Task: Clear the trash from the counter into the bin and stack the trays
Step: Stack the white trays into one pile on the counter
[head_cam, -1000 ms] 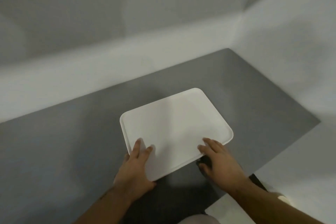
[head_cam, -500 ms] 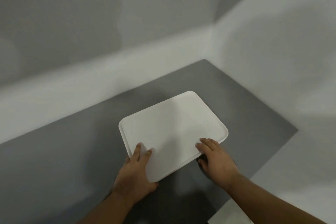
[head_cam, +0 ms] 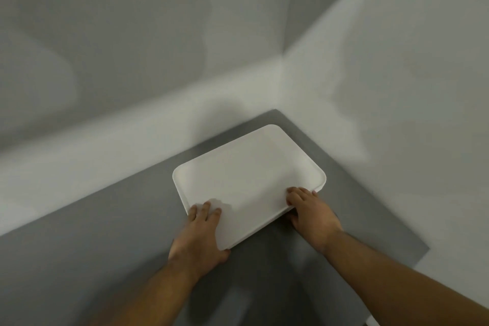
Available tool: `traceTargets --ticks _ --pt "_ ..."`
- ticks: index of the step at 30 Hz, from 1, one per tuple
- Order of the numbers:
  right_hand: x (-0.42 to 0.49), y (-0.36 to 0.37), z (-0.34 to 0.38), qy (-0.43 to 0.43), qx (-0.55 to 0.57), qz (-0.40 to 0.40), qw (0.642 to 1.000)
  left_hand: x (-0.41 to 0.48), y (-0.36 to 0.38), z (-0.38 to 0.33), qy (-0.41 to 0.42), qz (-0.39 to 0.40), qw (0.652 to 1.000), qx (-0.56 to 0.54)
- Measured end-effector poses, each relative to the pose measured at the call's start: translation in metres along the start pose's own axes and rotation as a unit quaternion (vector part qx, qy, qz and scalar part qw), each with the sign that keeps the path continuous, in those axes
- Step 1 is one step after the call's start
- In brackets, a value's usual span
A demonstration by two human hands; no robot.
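While both hands grip the near long edge of a white tray [head_cam: 248, 174], the tray sits ahead of them, with its far corner close to the corner of the room. The left hand [head_cam: 199, 235] clamps the tray's near-left corner: three fingers [head_cam: 205, 209] lie flat on the top face, and the thumb curls beneath the near edge. The right hand [head_cam: 312, 216] clamps the near-right part of the same edge, with fingertips [head_cam: 296, 192] bent over the raised rim onto the top face and the thumb tucked below. Both hands are partly closed around the rim, and they are set well apart along the edge. Whether the tray rests flat on the surface or is lifted slightly cannot be determined.

Below the hands and the tray lies a grey bench [head_cam: 105, 233] with a plain matte top. Beyond the tray, a pale wall [head_cam: 132, 47] rises behind the bench, and a second pale wall [head_cam: 397, 61] meets it to the right of the right hand. The tray top face is bare and carries no legible writing. Slight motion blur softens the edges.
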State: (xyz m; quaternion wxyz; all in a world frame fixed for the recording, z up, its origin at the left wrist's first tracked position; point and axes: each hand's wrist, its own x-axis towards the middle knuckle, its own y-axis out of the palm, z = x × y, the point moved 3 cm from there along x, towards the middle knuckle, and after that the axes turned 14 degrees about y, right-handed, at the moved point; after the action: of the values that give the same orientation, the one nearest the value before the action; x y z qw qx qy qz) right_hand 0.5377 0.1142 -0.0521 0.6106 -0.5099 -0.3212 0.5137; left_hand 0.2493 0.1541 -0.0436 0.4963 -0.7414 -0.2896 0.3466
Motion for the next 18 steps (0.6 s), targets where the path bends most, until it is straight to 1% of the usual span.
traceTargets --ticks 8,13,18 --pt "0.069 -0.012 -0.029 0.005 -0.006 0.000 1.000 0.073 -0.016 -0.011 -0.012 0.018 1.000 0.000" --pt "0.099 -0.024 -0.034 0.002 0.011 -0.013 1.000 0.100 -0.025 -0.013 -0.014 0.015 1.000 -0.001" --pt "0.122 -0.026 -0.038 -0.003 0.020 -0.010 1.000 0.120 -0.033 -0.011 -0.015 0.008 1.000 -0.001"
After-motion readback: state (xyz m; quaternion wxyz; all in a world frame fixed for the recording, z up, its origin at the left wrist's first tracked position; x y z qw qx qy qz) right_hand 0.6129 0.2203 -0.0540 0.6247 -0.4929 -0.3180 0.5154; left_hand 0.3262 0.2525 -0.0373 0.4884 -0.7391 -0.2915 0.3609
